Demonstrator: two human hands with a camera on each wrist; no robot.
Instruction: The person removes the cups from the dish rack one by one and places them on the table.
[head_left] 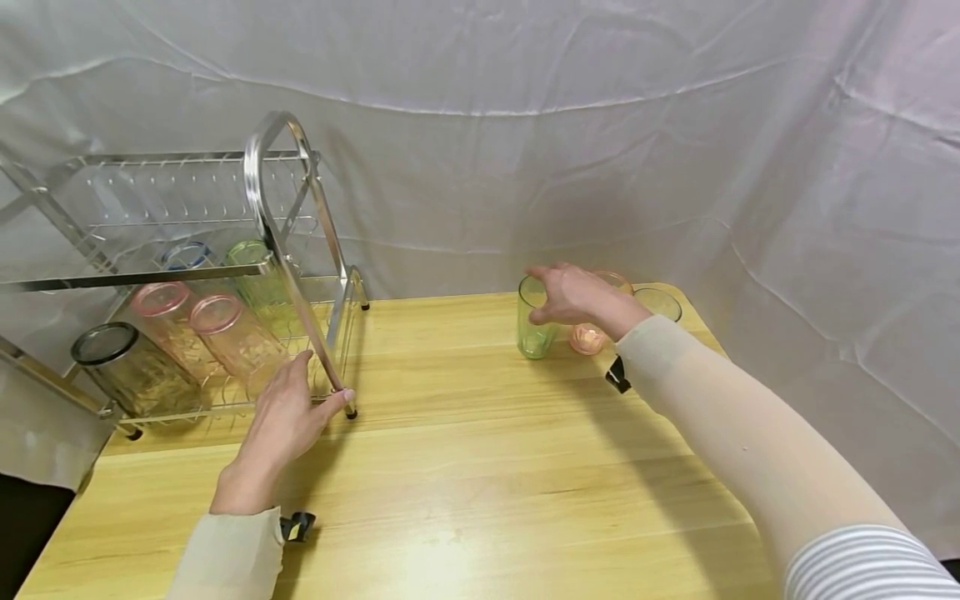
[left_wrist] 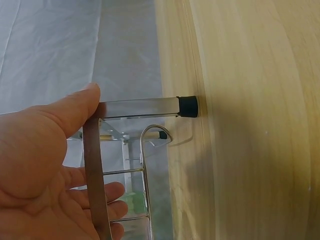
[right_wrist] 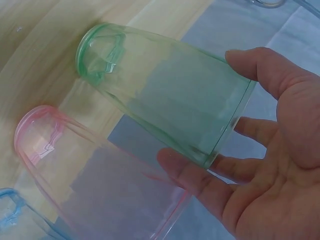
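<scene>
Near the table's back edge a green glass (head_left: 534,337) stands upright. My right hand (head_left: 573,296) reaches over it from above, thumb on one side of the rim and fingers on the other, pinching the top. In the right wrist view the index finger lies between the green glass (right_wrist: 165,95) and a pink glass (right_wrist: 100,170). On the left, my left hand (head_left: 281,417) holds the front right corner of a metal dish rack (head_left: 311,325). Its thumb lies at the leg (left_wrist: 142,107), while the other fingers go behind the flat bar (left_wrist: 95,175).
Inside the rack lean several glasses: a black one (head_left: 142,383), two pink ones, a blue one (head_left: 187,256) and a green one (head_left: 266,292). Right of the green glass is a pale bluish glass (head_left: 663,307). A grey cloth (head_left: 480,183) hangs behind the wooden table (head_left: 465,450).
</scene>
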